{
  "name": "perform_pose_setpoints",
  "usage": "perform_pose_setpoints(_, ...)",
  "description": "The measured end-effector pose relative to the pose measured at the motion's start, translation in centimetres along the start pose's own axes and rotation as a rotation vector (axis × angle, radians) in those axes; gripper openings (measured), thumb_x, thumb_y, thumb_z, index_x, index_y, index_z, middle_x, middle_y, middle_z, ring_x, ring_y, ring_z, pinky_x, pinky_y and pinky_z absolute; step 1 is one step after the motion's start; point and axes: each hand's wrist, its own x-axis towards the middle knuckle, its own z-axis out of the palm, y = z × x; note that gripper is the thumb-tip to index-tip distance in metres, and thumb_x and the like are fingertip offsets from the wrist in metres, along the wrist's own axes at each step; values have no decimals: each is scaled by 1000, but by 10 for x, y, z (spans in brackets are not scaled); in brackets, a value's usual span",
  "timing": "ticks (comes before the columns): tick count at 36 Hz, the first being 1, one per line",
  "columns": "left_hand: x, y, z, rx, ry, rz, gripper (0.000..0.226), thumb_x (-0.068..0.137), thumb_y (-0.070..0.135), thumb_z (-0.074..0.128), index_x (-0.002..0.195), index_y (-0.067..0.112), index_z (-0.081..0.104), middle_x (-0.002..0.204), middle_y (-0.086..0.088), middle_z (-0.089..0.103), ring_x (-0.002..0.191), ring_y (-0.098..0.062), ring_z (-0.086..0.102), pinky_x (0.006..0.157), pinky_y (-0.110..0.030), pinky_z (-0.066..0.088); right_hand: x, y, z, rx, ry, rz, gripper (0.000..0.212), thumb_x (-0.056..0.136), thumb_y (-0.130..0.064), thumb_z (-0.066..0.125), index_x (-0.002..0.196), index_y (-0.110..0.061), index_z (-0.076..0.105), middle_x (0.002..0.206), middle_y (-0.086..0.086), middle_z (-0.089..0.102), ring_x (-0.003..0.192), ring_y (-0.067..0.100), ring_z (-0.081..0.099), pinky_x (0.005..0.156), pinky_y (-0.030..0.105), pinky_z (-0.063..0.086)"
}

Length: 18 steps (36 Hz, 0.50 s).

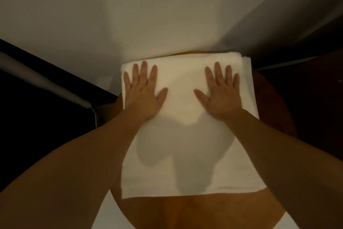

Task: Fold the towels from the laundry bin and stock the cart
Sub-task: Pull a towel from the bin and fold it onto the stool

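A white towel [185, 154] lies folded flat on a round wooden table [200, 212], its layered edges showing at the far right corner. My left hand [143, 91] presses flat on the towel's far left part, fingers straight and spread. My right hand [220, 91] presses flat on the far right part in the same way. Both forearms reach in from the bottom of the view and throw shadows on the towel. Neither the laundry bin nor the cart is in view.
A pale wall [148, 15] rises right behind the table. A dark piece of furniture with a grey rail [42, 82] stands to the left. The right side is dark, with a thin pale edge [282, 64]. White fabric [105, 210] shows below the table.
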Motion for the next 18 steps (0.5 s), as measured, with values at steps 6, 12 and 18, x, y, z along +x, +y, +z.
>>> perform_pose_setpoints(6,3,1,-1,-12,-49,-36,85,90,70,22,154,23,-6,160,-12,-16,147,-30,-18,117,-51,-13,7,4,0,10,-13,94,92,82,-81,13,152,-26,-9,160,4,-14,145,37,-16,116,55,-8)
perform_pose_setpoints(12,-71,41,11,-93,-129,-65,103,77,83,13,153,19,-9,159,-14,-18,147,-32,-17,113,-53,-18,-54,-18,7,96,-130,215,107,73,-88,14,150,-21,-18,158,10,-22,142,40,-22,115,56,-11)
perform_pose_setpoints(18,-147,51,31,-130,-185,-64,108,75,89,20,154,16,5,161,-15,4,147,-36,1,114,-59,-4,-126,-19,20,102,-215,213,114,67,-94,15,148,-24,-23,154,8,-32,140,38,-28,115,56,-10)
